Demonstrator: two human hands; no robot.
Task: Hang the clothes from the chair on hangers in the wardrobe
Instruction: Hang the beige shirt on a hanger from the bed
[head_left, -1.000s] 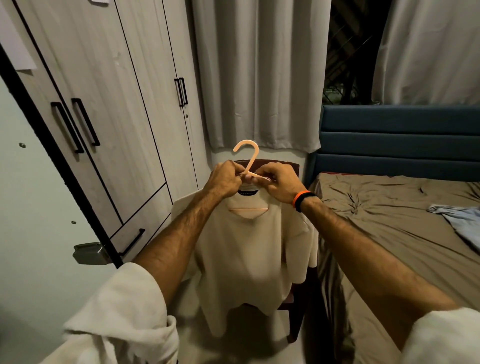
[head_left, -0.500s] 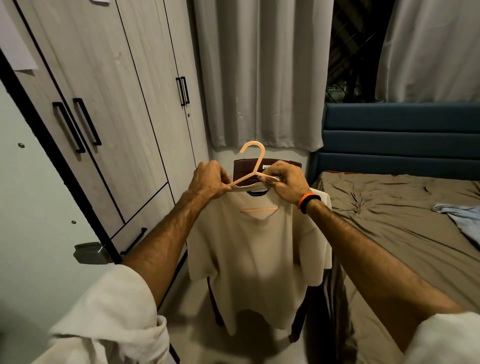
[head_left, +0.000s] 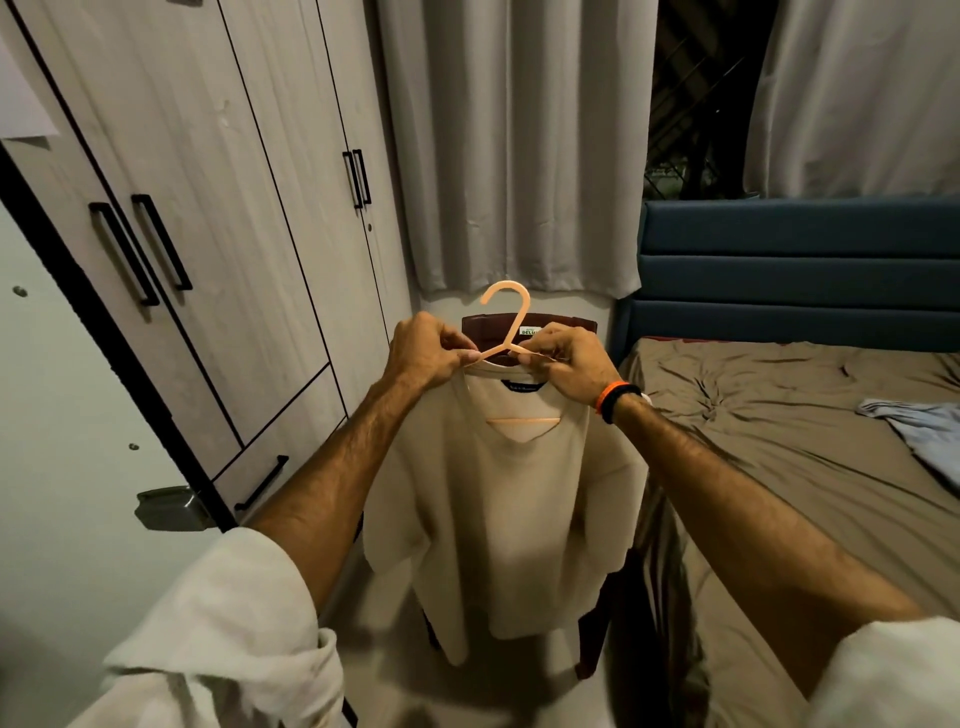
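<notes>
**Shirt on hanger, held up before the chair**

Hands meet at the centre of the view, both raised. The left hand (head_left: 426, 348) pinches the left shoulder bar of a peach plastic hanger (head_left: 506, 325) together with the neckline of a cream T-shirt (head_left: 504, 499), thumb and fingers curled over the fabric. The right hand (head_left: 569, 364) grips the hanger's right shoulder and the collar the same way — an orange-and-black wristband (head_left: 613, 400) sits on that wrist.

The hanger's hook points up toward 12 o'clock, tilted slightly left, and its lower bar shows through the shirt's neck opening. The T-shirt hangs from the hanger, sleeves drooping on both sides, hem well off the floor. A dark label shows inside the back of the collar.

Directly behind the shirt stands a dark brown chair (head_left: 524, 325); only its top rail and parts of its legs show past the fabric.

At 9 to 11 o'clock runs the wardrobe (head_left: 218, 218), pale wood-grain doors with black bar handles, all closed. At 12 o'clock a grey curtain (head_left: 514, 145) hangs to just above the chair. From 2 to 4 o'clock lies a bed (head_left: 789, 441) with a rumpled brown sheet and a blue padded headboard (head_left: 800, 270) — a light-blue garment (head_left: 919, 431) lies crumpled near its right edge.
</notes>
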